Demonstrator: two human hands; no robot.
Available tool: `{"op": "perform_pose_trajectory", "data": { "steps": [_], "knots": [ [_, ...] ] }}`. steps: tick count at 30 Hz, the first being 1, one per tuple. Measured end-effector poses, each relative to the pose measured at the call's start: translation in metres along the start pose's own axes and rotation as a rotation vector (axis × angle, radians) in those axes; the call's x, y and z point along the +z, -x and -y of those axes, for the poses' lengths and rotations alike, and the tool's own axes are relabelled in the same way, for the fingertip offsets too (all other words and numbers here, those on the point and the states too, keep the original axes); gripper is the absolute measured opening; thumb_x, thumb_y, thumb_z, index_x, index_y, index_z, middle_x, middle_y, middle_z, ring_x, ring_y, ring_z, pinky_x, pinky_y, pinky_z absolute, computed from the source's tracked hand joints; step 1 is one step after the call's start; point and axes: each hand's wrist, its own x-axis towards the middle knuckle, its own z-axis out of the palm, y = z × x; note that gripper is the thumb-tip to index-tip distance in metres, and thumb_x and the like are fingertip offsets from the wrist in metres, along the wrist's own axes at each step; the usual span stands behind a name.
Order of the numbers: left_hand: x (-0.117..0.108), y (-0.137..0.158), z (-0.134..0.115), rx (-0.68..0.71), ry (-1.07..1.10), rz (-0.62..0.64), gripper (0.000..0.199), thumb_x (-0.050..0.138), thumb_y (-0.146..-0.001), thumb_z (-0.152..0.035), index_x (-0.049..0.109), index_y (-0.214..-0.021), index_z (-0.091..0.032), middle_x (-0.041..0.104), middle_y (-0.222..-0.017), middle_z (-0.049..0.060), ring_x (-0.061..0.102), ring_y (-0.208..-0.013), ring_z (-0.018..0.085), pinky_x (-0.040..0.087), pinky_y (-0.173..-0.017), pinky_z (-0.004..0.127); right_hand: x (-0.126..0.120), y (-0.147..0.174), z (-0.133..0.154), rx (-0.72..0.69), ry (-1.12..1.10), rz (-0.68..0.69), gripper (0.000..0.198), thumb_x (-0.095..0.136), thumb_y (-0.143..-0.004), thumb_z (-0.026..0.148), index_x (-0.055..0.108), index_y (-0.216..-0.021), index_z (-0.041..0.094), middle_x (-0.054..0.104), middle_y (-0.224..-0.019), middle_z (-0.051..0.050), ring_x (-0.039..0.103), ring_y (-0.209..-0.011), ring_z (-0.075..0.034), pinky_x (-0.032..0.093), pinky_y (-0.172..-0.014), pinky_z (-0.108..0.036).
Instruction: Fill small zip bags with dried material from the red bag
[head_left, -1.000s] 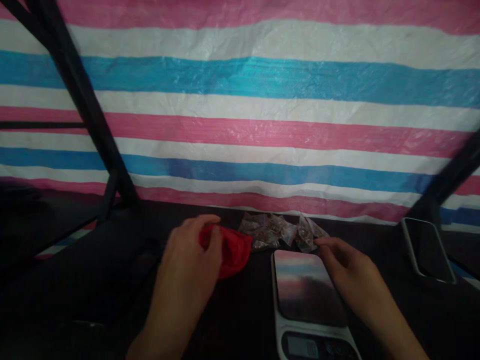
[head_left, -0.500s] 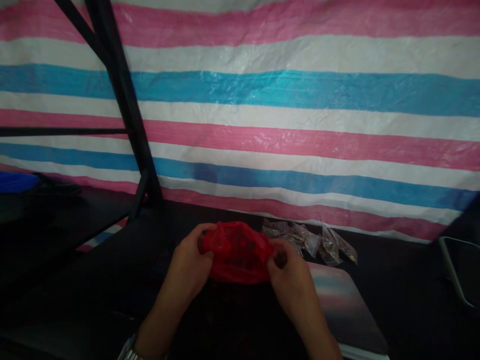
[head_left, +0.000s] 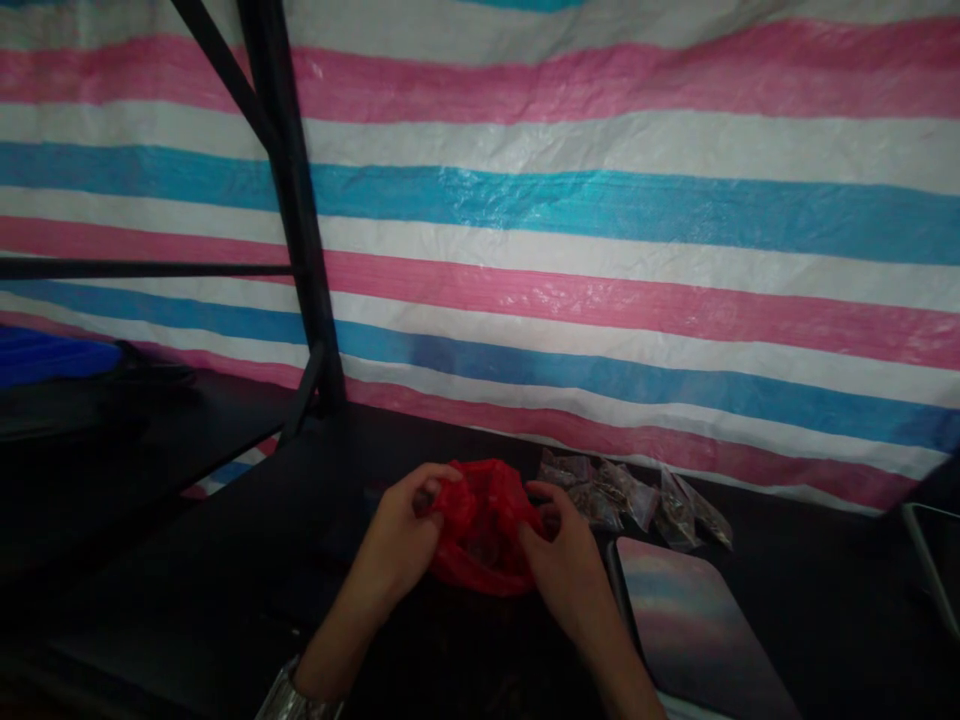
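Note:
A thin red plastic bag (head_left: 484, 570) sits in front of me on the dark table, its mouth spread so that I look into it. Something small and roundish shows dimly inside, too dark to name. My left hand (head_left: 409, 525) pinches the bag's left rim between thumb and fingers. On the opposite side, my right hand (head_left: 555, 535) grips the right rim the same way. Several small clear zip bags (head_left: 622, 495) with dark bits in them lie just beyond my right hand.
A flat, shiny rounded-corner panel (head_left: 690, 610) lies right of my right forearm. Farther right is a metal-rimmed dark object (head_left: 930, 560). A black frame post (head_left: 300, 220) rises at the left, before a striped plastic sheet (head_left: 600, 210). Something blue (head_left: 52, 355) lies far left.
My hands have come a little closer together, and the red bag's mouth is narrower and more bunched. The whole view has shifted slightly, with things appearing lower and farther right.

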Motion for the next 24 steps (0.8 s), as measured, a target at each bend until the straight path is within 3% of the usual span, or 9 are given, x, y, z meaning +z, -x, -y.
{"op": "perform_pose_trajectory", "data": {
  "steps": [5, 7, 9, 13, 16, 18, 21, 24],
  "knots": [
    [0.004, 0.005, -0.007, -0.043, 0.102, 0.057, 0.044, 0.057, -0.053, -0.028, 0.070, -0.095, -0.019, 0.071, -0.078, 0.000, 0.068, -0.070, 0.019, 0.053, -0.060, 0.028, 0.004, 0.006, 0.013, 0.113, -0.317, -0.049, 0.059, 0.078, -0.065, 0.045, 0.069, -0.119, 0.021, 0.064, -0.088, 0.000, 0.069, -0.078, -0.022, 0.057, -0.067, -0.031],
    [0.004, 0.005, -0.006, -0.045, 0.106, 0.048, 0.045, 0.056, -0.053, -0.028, 0.071, -0.094, -0.019, 0.071, -0.078, -0.001, 0.067, -0.069, 0.019, 0.052, -0.059, 0.027, 0.005, 0.007, 0.014, 0.201, -0.548, -0.088, 0.071, 0.084, -0.054, 0.035, 0.066, -0.122, 0.023, 0.065, -0.097, 0.000, 0.071, -0.079, -0.021, 0.058, -0.069, -0.032],
    [0.001, 0.003, -0.003, -0.039, 0.087, 0.027, 0.045, 0.055, -0.052, -0.028, 0.072, -0.093, -0.019, 0.070, -0.078, -0.001, 0.066, -0.069, 0.018, 0.051, -0.058, 0.026, 0.002, 0.007, 0.012, 0.220, -0.617, -0.098, 0.076, 0.077, -0.049, 0.024, 0.064, -0.124, 0.024, 0.065, -0.102, -0.001, 0.072, -0.077, -0.022, 0.058, -0.067, -0.033],
    [-0.011, -0.007, 0.012, -0.017, -0.031, -0.120, 0.035, 0.053, -0.055, -0.026, 0.070, -0.084, -0.021, 0.061, -0.072, -0.003, 0.059, -0.063, 0.016, 0.043, -0.055, 0.024, -0.014, 0.002, 0.004, 0.014, -0.228, -0.224, 0.054, 0.060, -0.053, 0.021, 0.068, -0.106, 0.023, 0.061, -0.088, 0.000, 0.064, -0.069, -0.022, 0.051, -0.060, -0.033],
    [-0.016, -0.011, 0.019, 0.013, -0.161, -0.193, 0.030, 0.054, -0.058, -0.020, 0.071, -0.082, -0.022, 0.060, -0.070, -0.003, 0.058, -0.066, 0.016, 0.043, -0.060, 0.025, -0.027, -0.001, 0.002, -0.107, -0.063, -0.240, 0.032, 0.058, -0.052, 0.015, 0.071, -0.079, 0.025, 0.057, -0.078, 0.000, 0.059, -0.076, -0.024, 0.048, -0.070, -0.034],
    [-0.015, -0.010, 0.017, 0.029, -0.239, -0.162, 0.028, 0.057, -0.062, -0.017, 0.073, -0.084, -0.023, 0.064, -0.070, -0.002, 0.061, -0.070, 0.018, 0.047, -0.067, 0.027, -0.030, 0.001, 0.002, -0.157, 0.004, -0.175, 0.030, 0.056, -0.049, 0.010, 0.073, -0.070, 0.025, 0.062, -0.080, -0.002, 0.061, -0.083, -0.026, 0.048, -0.079, -0.037],
    [-0.011, -0.003, 0.006, 0.044, -0.345, -0.089, 0.030, 0.060, -0.064, -0.013, 0.077, -0.086, -0.025, 0.071, -0.077, 0.000, 0.068, -0.084, 0.023, 0.053, -0.089, 0.038, -0.028, 0.011, 0.001, -0.216, 0.181, -0.031, 0.040, 0.053, -0.054, 0.005, 0.079, -0.077, 0.025, 0.069, -0.093, -0.006, 0.066, -0.095, -0.028, 0.048, -0.093, -0.042],
    [-0.010, 0.002, -0.005, 0.032, -0.452, -0.126, 0.041, 0.061, -0.068, -0.014, 0.079, -0.103, -0.024, 0.073, -0.104, 0.010, 0.063, -0.115, 0.036, 0.044, -0.109, 0.058, -0.035, 0.019, 0.002, -0.268, 0.351, 0.095, 0.040, 0.057, -0.071, 0.007, 0.083, -0.095, 0.025, 0.071, -0.104, -0.008, 0.067, -0.106, -0.028, 0.048, -0.102, -0.043]
  ]
}}
